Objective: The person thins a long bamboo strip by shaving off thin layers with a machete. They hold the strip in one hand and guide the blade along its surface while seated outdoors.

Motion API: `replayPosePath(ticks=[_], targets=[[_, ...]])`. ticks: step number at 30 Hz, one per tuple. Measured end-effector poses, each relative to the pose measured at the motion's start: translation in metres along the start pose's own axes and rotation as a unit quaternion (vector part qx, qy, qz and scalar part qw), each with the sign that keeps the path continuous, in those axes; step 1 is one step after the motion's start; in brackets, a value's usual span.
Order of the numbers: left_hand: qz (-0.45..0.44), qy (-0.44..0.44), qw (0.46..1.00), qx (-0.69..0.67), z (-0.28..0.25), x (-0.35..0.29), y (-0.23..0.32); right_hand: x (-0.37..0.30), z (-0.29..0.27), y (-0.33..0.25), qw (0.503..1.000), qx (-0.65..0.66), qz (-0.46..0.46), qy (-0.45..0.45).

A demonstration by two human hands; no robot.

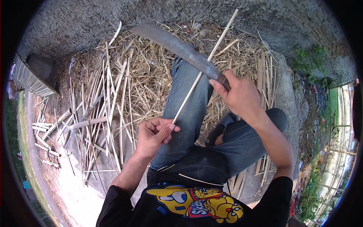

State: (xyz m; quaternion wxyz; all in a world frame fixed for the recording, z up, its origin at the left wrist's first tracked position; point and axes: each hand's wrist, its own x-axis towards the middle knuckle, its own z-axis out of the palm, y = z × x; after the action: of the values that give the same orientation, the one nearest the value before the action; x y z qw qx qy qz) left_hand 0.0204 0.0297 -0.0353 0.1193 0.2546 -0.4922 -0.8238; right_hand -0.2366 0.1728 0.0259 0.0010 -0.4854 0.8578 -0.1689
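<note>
1. From my remote seat I've got the left hand (155, 135) in a fingertip pinch on the near end of a long, thin, pale wood-like strip (192, 90).
2. Right hand (243, 96) is wrapped round the grip of a wide, dark-grey metal machete (174, 46), blade pointing far left.
3. Strip slants far right above the blue denim left leg (178, 89); blade crosses it, can't tell if they touch.
4. Loose pale split sticks (108, 94) sit left, tan stringy shavings (149, 77) on the far side.

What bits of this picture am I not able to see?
In the head view:
- Knife: its held end, hidden by the right hand.
- Stick: its near end, hidden by the left hand.
- Shirt: cut off by the bottom edge.
</note>
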Motion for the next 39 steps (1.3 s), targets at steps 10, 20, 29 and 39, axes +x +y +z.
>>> replayPosePath(ticks=[10,20,29,39], targets=[[0.052,0.019,0.996,0.063,-0.030,-0.028,-0.010,0.054,-0.023,0.081,0.990,0.022,0.099,0.101],[0.059,0.055,0.993,0.086,-0.053,-0.042,-0.019,0.044,-0.029,0.087,0.962,0.138,0.157,0.176],[0.063,0.065,0.990,0.112,-0.037,-0.026,-0.014,0.020,-0.017,0.079,0.950,0.148,0.204,0.183],[0.090,0.068,0.981,0.161,-0.018,-0.017,-0.004,-0.056,0.012,-0.026,0.996,0.038,-0.074,-0.024]])
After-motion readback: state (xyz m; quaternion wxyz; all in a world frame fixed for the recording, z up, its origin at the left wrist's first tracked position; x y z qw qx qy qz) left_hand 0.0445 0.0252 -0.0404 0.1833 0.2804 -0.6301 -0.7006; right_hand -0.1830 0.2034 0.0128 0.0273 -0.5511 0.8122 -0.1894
